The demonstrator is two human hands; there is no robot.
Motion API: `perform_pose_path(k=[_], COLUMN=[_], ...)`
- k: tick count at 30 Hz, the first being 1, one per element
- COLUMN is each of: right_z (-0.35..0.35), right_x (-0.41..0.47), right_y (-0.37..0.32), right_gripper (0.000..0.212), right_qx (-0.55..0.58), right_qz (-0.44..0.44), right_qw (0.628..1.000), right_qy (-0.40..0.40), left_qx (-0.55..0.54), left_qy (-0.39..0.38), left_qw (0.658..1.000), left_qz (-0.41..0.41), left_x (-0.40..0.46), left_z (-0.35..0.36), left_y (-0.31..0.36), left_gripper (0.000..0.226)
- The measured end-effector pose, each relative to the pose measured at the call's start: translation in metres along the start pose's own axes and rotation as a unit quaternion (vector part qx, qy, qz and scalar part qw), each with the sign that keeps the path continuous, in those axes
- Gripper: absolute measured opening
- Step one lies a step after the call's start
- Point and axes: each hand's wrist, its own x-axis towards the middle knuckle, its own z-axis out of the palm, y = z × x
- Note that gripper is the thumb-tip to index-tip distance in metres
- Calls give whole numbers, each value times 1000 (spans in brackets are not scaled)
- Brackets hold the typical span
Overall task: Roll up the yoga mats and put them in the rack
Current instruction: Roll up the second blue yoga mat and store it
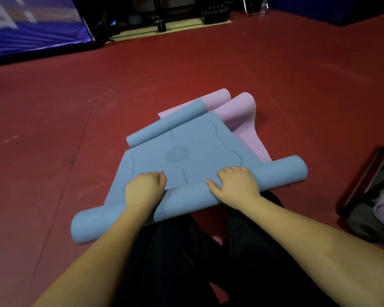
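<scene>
Red floor (208,63) carries the blue mat (193,149), half rolled at its near end, left hand (143,188) and right hand (235,181) curled over the roll; next, push it evenly forward.

1. Ahead of the hands (186,189), the blue mat (193,149) ends in a curled roll, with a pink mat (237,116) beyond it.
2. Left of the hands, open red floor (53,129).
3. Right of the hands, floor, then a dark rack (368,180) holding rolled things.
4. Far ahead, dark equipment (162,16) along the wall.
</scene>
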Motion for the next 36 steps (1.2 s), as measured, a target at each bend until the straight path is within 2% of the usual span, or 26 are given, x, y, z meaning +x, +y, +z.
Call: perform_pose_path(k=[4, 8, 15, 21, 25, 28, 31, 33, 35, 36], right_z=[-9, -16, -25, -38, -45, -55, -63, -59, -51, -46], right_x=[13, 31, 35, 37, 40, 42, 46, 48, 45, 44], right_y=[-5, -5, -11, -6, -5, -6, -7, -7, -6, -3], right_gripper=[70, 63, 66, 69, 71, 69, 63, 61, 57, 50], right_qx=[-15, -14, 2, -14, -10, -3, 37, 58, 62, 60], right_qz=[5, 21, 30, 23, 24, 8, -3, 13, 22, 18], right_qw=[998, 991, 984, 979, 969, 949, 915, 900, 916, 941], right_qy=[-63, -129, -177, -202, -246, -315, -403, -431, -395, -332], left_qx=[-54, -47, 1, -22, -30, -12, -10, -14, -19, -23], left_qy=[30, 44, 52, 50, 17, -14, -104, -147, -185, -206], left_qw=[998, 996, 998, 998, 999, 1000, 994, 989, 982, 978], left_qz=[-21, 54, 27, 24, 20, 5, -13, -16, -23, -29], left_x=[-24, -51, -40, -43, -45, -45, -41, -33, -21, -13], left_z=[6, 27, 25, 15, 0, -8, -15, -16, -15, -13], left_y=[-3, -11, -8, -4, -3, -4, -5, -6, -8, -8], left_gripper=[49, 53, 51, 50, 56, 54, 54, 54, 53, 54])
